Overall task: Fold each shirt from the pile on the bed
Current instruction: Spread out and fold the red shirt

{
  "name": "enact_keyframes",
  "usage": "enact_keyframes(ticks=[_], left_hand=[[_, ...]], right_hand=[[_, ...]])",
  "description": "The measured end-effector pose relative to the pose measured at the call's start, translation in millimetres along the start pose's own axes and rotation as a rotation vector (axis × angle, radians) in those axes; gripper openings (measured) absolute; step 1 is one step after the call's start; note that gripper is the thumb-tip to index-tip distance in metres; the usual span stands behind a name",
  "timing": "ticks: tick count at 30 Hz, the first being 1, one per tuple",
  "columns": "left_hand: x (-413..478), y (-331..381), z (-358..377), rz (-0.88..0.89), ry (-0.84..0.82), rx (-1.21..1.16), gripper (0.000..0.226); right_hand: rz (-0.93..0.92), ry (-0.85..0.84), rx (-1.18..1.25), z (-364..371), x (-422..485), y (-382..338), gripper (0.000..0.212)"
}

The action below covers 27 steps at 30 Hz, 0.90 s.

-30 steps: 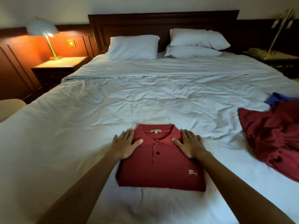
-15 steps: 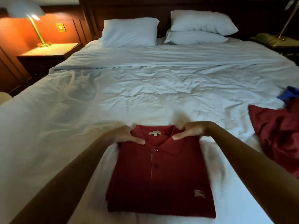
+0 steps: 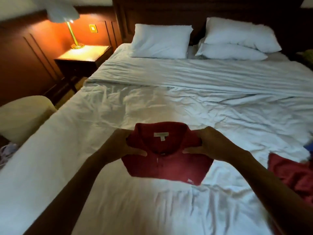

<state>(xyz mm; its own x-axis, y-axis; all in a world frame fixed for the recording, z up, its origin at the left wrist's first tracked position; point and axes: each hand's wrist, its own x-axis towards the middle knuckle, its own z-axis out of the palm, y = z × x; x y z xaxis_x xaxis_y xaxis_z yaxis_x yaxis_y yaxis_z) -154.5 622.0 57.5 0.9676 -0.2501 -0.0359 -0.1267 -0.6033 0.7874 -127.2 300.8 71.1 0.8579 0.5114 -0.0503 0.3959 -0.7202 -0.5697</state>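
Observation:
A folded dark red polo shirt (image 3: 169, 168) with a white neck label hangs lifted off the white bed (image 3: 152, 106), collar end up. My left hand (image 3: 122, 146) grips its left shoulder and my right hand (image 3: 211, 143) grips its right shoulder, thumbs on top. The shirt's lower edge dangles just above the sheet. At the right edge lies the pile of unfolded shirts (image 3: 293, 175), a red one on top with a bit of blue cloth (image 3: 309, 147) behind it.
Three white pillows (image 3: 162, 41) lean against the dark headboard. A lit lamp (image 3: 72, 31) stands on the nightstand (image 3: 84, 55) left of the bed. A cream armchair (image 3: 22, 114) sits by the bed's left side.
My hands went from lying flat on the shirt to gripping its shoulders, then raised it off the sheet. The view swung to the left.

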Motion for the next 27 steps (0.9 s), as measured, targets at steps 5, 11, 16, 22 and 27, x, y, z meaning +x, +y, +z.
enact_keyframes(ticks=[5,11,16,22,27], left_hand=[[-60,97,-141,0.087,0.389,-0.081,0.059],[-172,142,-322,0.128,0.671,-0.003,0.048],[-324,129,-418,-0.062,0.829,0.044,0.035],[-505,101,-449,-0.273,1.08,0.155,0.028],[-627,78,-421,-0.528,1.353,0.112,0.037]], right_hand=[[-0.226,0.144,-0.158,-116,48,-149,0.042],[-0.532,0.11,-0.078,-160,114,-356,0.041],[-0.716,-0.05,0.01,-95,150,-519,0.02],[-1.005,-0.281,0.061,23,165,-685,0.055],[-1.187,-0.54,0.077,125,156,-805,0.046]])
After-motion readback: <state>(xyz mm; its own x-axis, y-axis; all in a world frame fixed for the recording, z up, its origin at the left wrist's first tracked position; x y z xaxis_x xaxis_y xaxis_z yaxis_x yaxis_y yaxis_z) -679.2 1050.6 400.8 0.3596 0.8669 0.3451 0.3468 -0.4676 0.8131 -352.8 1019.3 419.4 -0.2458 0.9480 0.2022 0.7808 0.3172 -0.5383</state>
